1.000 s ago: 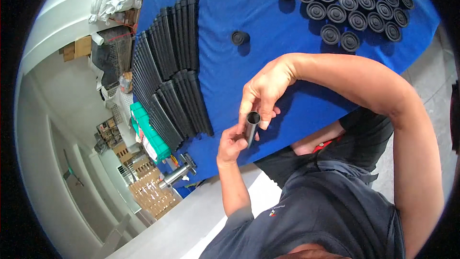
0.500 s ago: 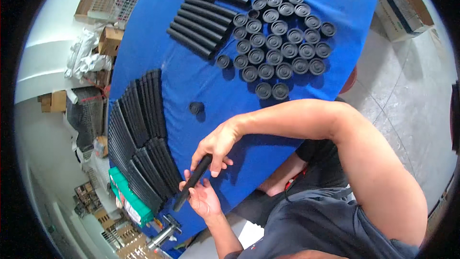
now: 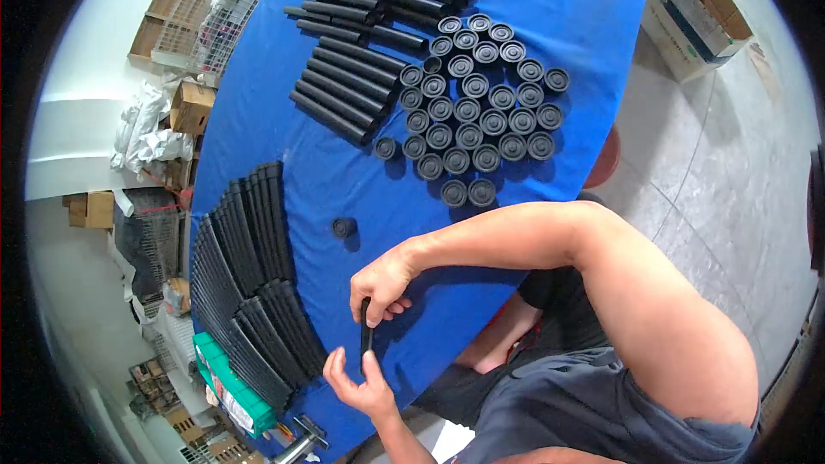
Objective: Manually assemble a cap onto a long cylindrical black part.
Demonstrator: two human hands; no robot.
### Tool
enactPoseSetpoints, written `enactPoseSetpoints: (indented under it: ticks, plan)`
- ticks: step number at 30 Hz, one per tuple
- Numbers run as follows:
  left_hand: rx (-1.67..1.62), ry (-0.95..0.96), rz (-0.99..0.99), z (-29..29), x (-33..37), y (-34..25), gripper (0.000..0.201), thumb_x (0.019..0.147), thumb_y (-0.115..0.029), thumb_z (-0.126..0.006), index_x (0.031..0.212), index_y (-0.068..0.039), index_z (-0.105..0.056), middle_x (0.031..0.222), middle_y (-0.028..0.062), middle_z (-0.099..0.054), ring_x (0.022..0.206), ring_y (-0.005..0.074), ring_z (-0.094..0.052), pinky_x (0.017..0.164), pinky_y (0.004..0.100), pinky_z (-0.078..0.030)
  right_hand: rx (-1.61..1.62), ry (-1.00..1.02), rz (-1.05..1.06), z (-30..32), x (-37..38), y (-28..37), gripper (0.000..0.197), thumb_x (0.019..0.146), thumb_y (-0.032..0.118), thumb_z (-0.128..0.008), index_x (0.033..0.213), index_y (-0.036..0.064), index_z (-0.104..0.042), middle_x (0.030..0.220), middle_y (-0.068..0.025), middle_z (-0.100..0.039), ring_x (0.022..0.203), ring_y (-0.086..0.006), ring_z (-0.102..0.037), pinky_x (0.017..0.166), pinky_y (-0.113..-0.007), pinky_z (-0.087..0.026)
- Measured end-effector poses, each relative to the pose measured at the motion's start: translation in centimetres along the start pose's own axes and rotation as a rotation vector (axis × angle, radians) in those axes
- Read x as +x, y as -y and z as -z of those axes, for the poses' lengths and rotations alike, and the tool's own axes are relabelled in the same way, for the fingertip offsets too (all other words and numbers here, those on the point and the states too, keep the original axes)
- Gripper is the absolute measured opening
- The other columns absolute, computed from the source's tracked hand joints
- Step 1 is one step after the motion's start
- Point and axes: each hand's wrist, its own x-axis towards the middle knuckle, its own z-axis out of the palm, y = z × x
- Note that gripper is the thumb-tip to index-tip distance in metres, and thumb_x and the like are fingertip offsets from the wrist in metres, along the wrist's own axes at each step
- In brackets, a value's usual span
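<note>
A slim black tube (image 3: 368,331) stands between my hands near the table's front edge, looking shorter from this angle. My right hand (image 3: 382,286) is closed around its upper end. Around the lower end, my left hand (image 3: 363,388) has thumb and fingers spread apart, with the thumb touching or overlapping the tube. A single black cap (image 3: 344,228) sits by itself on the blue cloth beyond my hands. To the left, rows of black tubes (image 3: 249,292) lie side by side in fanned stacks.
Many round black caps (image 3: 468,109) stand grouped at the far middle, beside piled black tubes (image 3: 344,86). The blue-covered table (image 3: 284,120) also holds a green box (image 3: 232,385) and a metal hammer-like tool (image 3: 305,440) at near left. A cardboard box (image 3: 700,21) stands on the floor at right.
The tube has turned from slanting to nearly upright in the picture and looks shorter. My left hand has shifted down it, with its fingers spreading. The view has tilted slightly.
</note>
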Motion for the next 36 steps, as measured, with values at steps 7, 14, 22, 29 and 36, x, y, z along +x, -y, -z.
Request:
enactPoseSetpoints:
  ticks: [7,14,22,29,36]
  plan:
    - [0.023,0.225,0.190,-1.7,0.2,0.9,0.044,0.078,-0.006,-0.079,0.115,0.001,-0.057,0.109,0.0128,-0.060,0.099,0.0237,-0.060,0.089,0.0358,-0.048,-0.015,0.023,-0.045,0.1,-0.4,0.5,0.049,0.089,0.021,-0.067,0.128,-0.0062,-0.058,0.080,-0.0121,-0.066,0.063,-0.0175,-0.064,0.051,-0.030,-0.054]
    - [0.043,0.163,0.094,-2.4,0.6,1.1,0.037,0.079,-0.005,-0.076,0.109,0.001,-0.055,0.097,0.0091,-0.060,0.083,0.0186,-0.058,0.077,0.0335,-0.049,-0.017,0.025,-0.065,0.1,-0.5,0.8,0.054,0.086,0.022,-0.070,0.130,-0.0059,-0.056,0.082,-0.0110,-0.066,0.064,-0.0173,-0.064,0.053,-0.031,-0.054]
    - [-0.103,0.190,0.249,-1.4,0.0,2.4,0.031,0.084,-0.002,-0.074,0.109,-0.001,-0.054,0.096,0.0034,-0.059,0.083,0.0118,-0.055,0.077,0.0280,-0.048,0.037,0.126,0.074,0.1,0.0,0.5,0.062,0.082,0.010,-0.073,0.139,-0.0014,-0.050,0.092,-0.0100,-0.067,0.068,-0.0152,-0.065,0.056,-0.029,-0.054]
    - [-0.256,0.200,0.251,-0.8,0.1,1.7,0.034,0.081,-0.002,-0.078,0.106,-0.002,-0.055,0.100,0.0025,-0.057,0.090,0.0130,-0.057,0.084,0.0293,-0.048,0.217,0.305,0.092,0.2,-0.6,0.8,0.053,0.095,0.011,-0.058,0.146,0.0062,-0.046,0.104,-0.0120,-0.070,0.077,-0.0147,-0.067,0.063,-0.028,-0.054]
    - [-0.216,0.202,0.193,-0.4,0.0,0.8,0.035,0.076,-0.001,-0.077,0.107,0.000,-0.062,0.105,0.0113,-0.061,0.092,0.0218,-0.063,0.082,0.0327,-0.052,0.209,0.352,0.104,0.3,-0.6,0.4,0.053,0.093,0.014,-0.065,0.145,0.0131,-0.052,0.101,-0.0096,-0.071,0.074,-0.0132,-0.064,0.064,-0.028,-0.054]
